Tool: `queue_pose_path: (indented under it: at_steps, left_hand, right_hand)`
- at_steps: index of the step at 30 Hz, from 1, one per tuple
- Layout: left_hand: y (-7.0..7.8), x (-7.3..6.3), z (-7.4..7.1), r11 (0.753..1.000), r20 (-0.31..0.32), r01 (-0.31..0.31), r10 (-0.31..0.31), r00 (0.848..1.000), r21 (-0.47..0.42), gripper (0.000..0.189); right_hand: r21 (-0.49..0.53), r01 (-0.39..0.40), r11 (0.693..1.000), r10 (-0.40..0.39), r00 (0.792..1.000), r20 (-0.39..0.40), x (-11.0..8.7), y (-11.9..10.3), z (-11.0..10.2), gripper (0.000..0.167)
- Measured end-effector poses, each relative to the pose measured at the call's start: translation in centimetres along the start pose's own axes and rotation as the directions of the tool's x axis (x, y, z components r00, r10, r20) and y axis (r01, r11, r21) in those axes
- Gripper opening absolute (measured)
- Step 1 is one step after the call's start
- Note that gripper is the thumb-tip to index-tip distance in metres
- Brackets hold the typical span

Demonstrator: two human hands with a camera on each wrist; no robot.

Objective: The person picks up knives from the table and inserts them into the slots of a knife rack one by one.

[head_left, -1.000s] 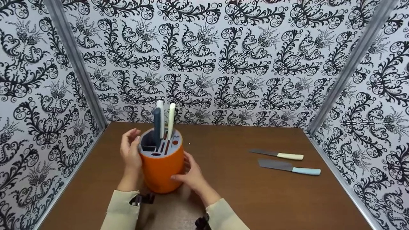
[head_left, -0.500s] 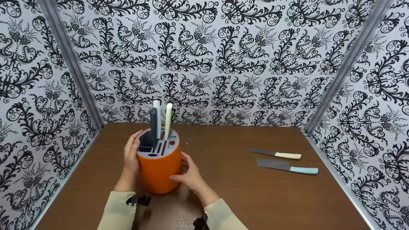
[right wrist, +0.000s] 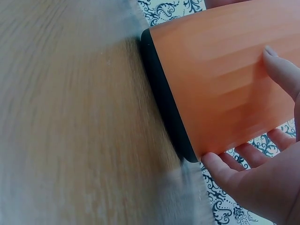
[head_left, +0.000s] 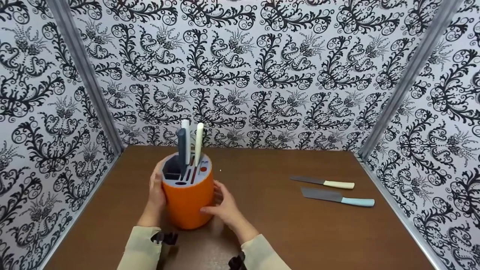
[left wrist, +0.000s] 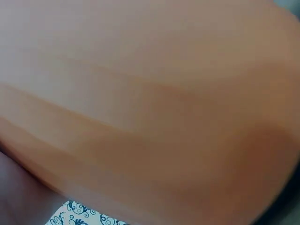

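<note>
An orange oval knife block (head_left: 188, 204) with a grey slotted top stands upright left of centre. Three handles rise from it: dark blue (head_left: 182, 148), white (head_left: 187, 137) and cream (head_left: 198, 142). My left hand (head_left: 154, 189) holds its left side, fingers partly hidden behind it. On the right side, my right hand (head_left: 225, 206) grips it, thumb on the front and fingers round the back. The right wrist view shows the thumb (right wrist: 281, 70) against the orange wall and the black base (right wrist: 164, 98) at the table surface. Blurred orange wall (left wrist: 140, 117) fills the left wrist view.
On the brown table (head_left: 270, 232) at the right lie a cream-handled knife (head_left: 339, 184) and, nearer, a broad-bladed knife with a light blue handle (head_left: 358, 201). Patterned walls (head_left: 240, 75) enclose the back and both sides.
My left hand's fingers have moved in from a looser, raised pose to lie against the block's left side. The block has shifted slightly in view; the right hand keeps its hold.
</note>
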State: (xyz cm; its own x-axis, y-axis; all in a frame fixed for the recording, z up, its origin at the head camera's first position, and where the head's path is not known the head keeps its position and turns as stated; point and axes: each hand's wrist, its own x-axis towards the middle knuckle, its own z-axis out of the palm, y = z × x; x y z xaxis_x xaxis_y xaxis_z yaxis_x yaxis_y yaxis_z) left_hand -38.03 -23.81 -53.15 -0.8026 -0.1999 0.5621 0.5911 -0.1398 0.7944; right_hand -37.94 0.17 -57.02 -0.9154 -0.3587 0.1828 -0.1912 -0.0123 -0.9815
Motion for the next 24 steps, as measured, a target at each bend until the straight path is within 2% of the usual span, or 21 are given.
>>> queue_pose_path:
  at_steps: [5,9,13,17,20,24]
  left_hand:
    - [-0.8,-0.5,-0.1,0.995,0.019,-0.102,0.101,0.995,0.022,0.093]
    - [-1.3,-1.3,-0.4,0.986,0.054,-0.154,0.151,0.987,0.058,0.107]
    - [-1.6,-1.9,-0.6,0.983,0.069,-0.150,0.143,0.987,0.108,0.121]
    - [-1.8,-2.4,-0.4,0.974,0.030,-0.153,0.151,0.988,0.165,0.135]
    - [-2.0,-2.7,0.0,0.950,-0.016,-0.196,0.206,0.978,0.244,0.144]
    - [-2.0,-3.2,0.6,0.896,-0.068,-0.227,0.272,0.960,0.380,0.151]
  right_hand:
    - [-0.003,0.004,1.000,-0.004,1.000,0.012,-0.1,-0.1,0.0,0.092]
    - [0.000,-0.002,1.000,0.002,1.000,0.020,-0.1,-0.2,-0.1,0.093]
    - [-0.003,0.000,1.000,0.000,1.000,0.024,-0.1,-0.1,-0.3,0.092]
    - [0.002,-0.001,1.000,0.001,1.000,0.027,-0.2,-0.1,-0.3,0.091]
    - [-0.002,-0.005,1.000,0.005,1.000,0.021,-0.2,0.0,-0.3,0.089]
    - [-0.012,-0.015,1.000,0.016,1.000,0.009,-0.1,0.0,-0.3,0.085]
